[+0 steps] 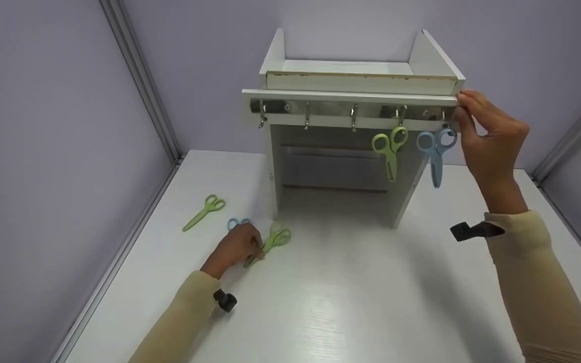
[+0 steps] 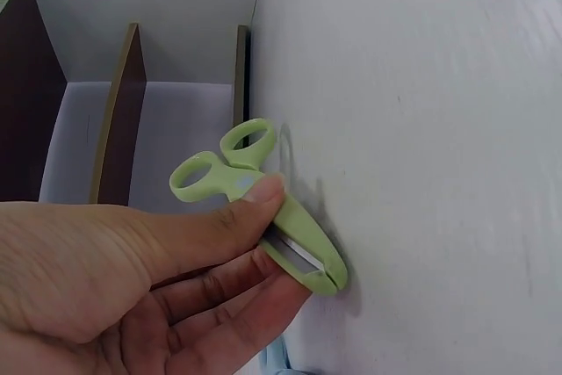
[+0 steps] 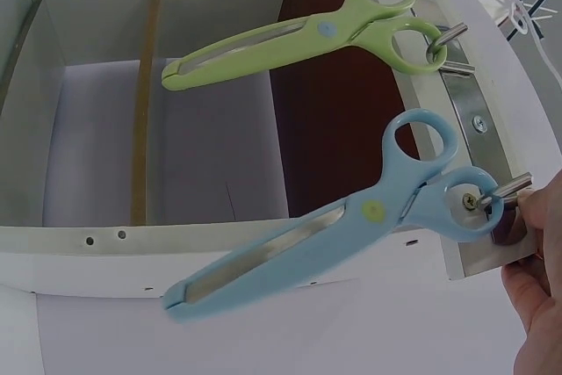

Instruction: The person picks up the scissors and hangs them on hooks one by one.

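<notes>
Head view: a green pair of scissors (image 2: 255,208) is being pinched off the surface (image 1: 351,282) by the left hand (image 1: 235,247), while the right hand (image 1: 489,143) is curling its fingers at the hook rail (image 1: 351,107) beside the hanging blue scissors (image 1: 436,151). Judged next: lifting the green pair and threading a handle loop onto a free hook.

I'm seeing no readable text, labels, brands or numbers anywhere in these three views right now.

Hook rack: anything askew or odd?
Mostly tidy. The blue scissors and green scissors each hang by one handle loop, so they dangle tilted. The shelf's front edge shows raw chipboard with worn edging. Nothing spilled.
</notes>
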